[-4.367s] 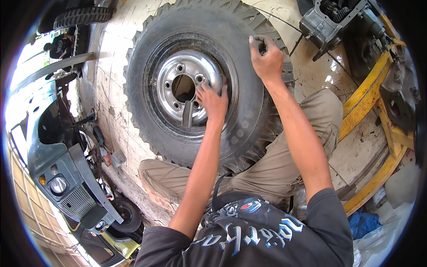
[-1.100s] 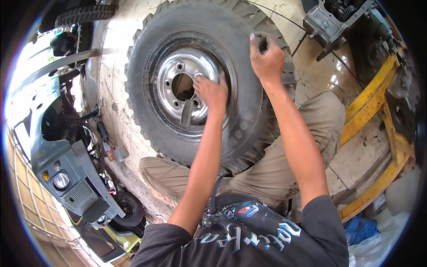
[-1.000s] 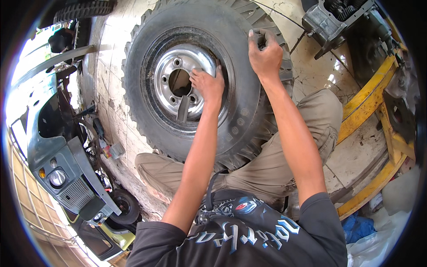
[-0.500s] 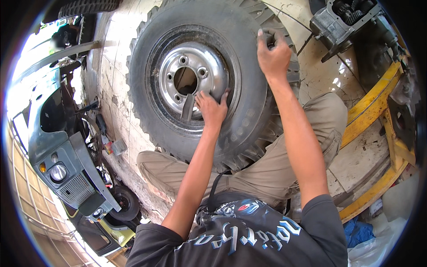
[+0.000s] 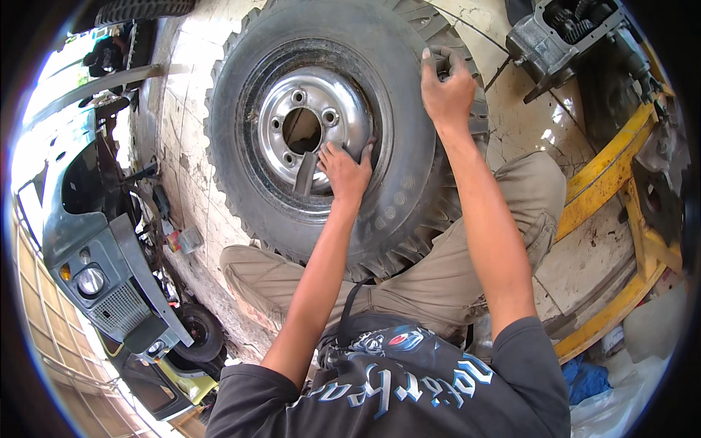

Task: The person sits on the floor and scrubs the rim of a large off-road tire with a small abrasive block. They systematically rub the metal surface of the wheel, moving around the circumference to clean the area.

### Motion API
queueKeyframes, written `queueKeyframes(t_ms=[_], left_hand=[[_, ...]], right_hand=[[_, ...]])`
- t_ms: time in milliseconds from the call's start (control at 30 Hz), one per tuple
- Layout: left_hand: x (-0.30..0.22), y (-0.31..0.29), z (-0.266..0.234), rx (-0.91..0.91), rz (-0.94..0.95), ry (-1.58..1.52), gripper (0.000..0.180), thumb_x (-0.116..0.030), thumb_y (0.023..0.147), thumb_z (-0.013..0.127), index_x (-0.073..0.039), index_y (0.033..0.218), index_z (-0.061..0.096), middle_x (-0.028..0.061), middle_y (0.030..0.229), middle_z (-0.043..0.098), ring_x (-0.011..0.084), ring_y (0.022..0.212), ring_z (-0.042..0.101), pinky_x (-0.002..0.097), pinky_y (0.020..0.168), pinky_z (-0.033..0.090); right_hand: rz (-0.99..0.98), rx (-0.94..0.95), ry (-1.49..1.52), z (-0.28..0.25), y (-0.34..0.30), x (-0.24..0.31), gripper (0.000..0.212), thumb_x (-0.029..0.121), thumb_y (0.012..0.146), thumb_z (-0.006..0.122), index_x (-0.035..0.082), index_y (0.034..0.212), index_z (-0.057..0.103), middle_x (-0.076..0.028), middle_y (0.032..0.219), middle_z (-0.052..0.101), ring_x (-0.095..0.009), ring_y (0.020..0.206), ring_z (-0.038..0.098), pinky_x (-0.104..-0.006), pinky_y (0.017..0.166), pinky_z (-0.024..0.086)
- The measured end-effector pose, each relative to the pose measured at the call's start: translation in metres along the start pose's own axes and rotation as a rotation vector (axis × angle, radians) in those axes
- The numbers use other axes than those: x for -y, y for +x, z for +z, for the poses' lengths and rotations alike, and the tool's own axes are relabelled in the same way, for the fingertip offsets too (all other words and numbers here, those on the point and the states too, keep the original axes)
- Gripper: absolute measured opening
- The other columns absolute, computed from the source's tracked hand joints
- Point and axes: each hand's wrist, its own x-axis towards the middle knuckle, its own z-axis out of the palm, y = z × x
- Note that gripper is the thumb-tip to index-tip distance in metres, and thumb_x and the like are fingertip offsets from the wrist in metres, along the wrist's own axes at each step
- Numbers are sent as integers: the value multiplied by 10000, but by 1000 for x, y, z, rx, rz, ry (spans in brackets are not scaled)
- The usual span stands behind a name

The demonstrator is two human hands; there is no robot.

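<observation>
A big off-road tire lies flat in front of my crossed legs, with a shiny metal wheel rim in its middle. My left hand rests on the near right of the rim, its thumb apart along the metal. A flat grey strip sticks out beside its fingertips; its material cannot be made out, and the fingers seem to pinch its end. At the tire's right edge, my right hand has its fingers curled over the tread blocks and its thumb stretched up against the sidewall.
To the right stand an opened gear housing and a curved yellow metal frame. A blue plastic bag lies at the lower right. On the left is a grey-green vehicle front with a small wheel. Pale tiles surround the tire.
The whole view has shifted a little, so the tire appears slightly further left. Both hands keep nearly the same places on the tire and rim.
</observation>
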Motion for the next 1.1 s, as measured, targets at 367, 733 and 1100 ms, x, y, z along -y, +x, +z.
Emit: queueKeyframes(t_ms=[367, 733, 1100], left_hand=[[-33, 22, 0, -85, -42, -93, 818, -489, 869, 765, 149, 1275, 454, 345, 1309, 504, 487, 1305, 449, 595, 1082, 346], [-61, 61, 5, -165, -186, -83, 924, -558, 876, 732, 173, 1345, 414, 354, 1372, 507, 474, 1326, 467, 566, 1117, 350], [-32, 15, -7, -38, -135, -96, 928, -452, 805, 828, 160, 1348, 390, 315, 1319, 498, 473, 1284, 446, 595, 1090, 318]], right_hand=[[6, 28, 42, 0, 8, -15, 261, 276, 893, 737, 37, 998, 725, -111, 797, 707, -270, 690, 670, -373, 684, 529], [-22, 46, 35, -1, 1, -7, 216, 248, 919, 732, 49, 1006, 727, -58, 726, 668, -185, 644, 631, -336, 642, 501], [-75, 46, 46, -1, -4, -8, 201, 196, 941, 719, 17, 1032, 702, -76, 789, 683, -192, 672, 641, -333, 666, 511]])
